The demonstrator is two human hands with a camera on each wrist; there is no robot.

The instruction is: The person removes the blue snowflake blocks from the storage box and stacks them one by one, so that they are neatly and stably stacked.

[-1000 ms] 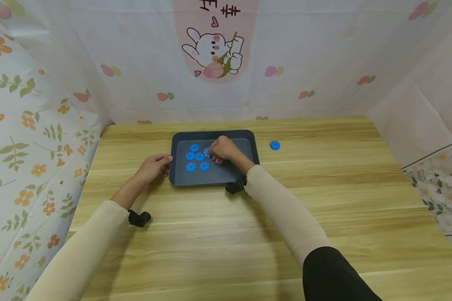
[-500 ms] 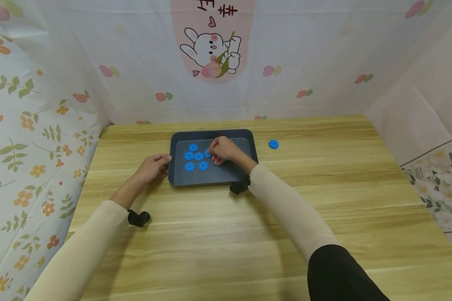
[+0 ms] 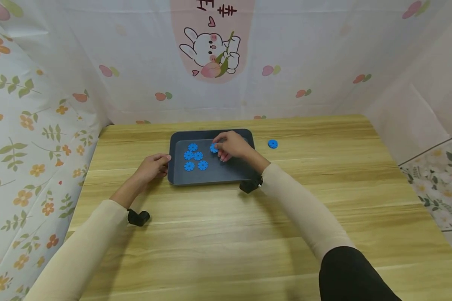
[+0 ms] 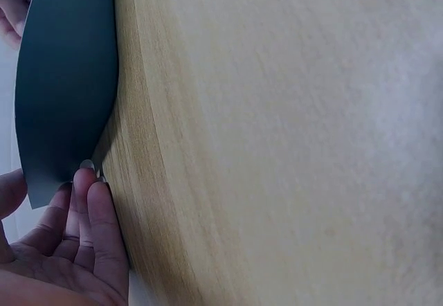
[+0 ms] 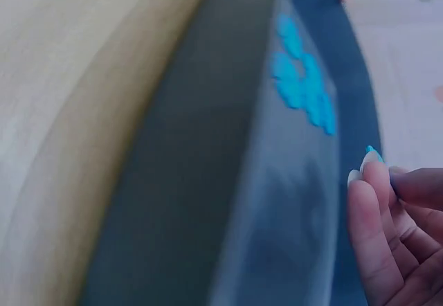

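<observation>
My right hand (image 3: 233, 146) pinches a blue notched disc (image 3: 214, 147) between thumb and fingers, above the far middle of a dark grey rectangular tray (image 3: 211, 182). Only a sliver of that disc (image 5: 370, 149) shows past the fingertips in the right wrist view. To its left, several more blue notched discs (image 3: 198, 156) lie loosely grouped on the tray floor. My left hand (image 3: 151, 169) holds the tray's left edge. In the left wrist view, its thumb is at the rim and its other fingers (image 4: 104, 223) are against the outer wall.
Outside the tray, to its right, another blue notched disc (image 3: 273, 144) lies on the wooden table (image 3: 196, 242). A printed cloth (image 3: 135, 54) hangs behind the table's far edge. Black wrist cameras (image 3: 138, 218) sit close above the tabletop.
My right hand has moved right and slightly toward the far side, taking the pinched disc away from the group. My left hand has stayed at the tray's edge.
</observation>
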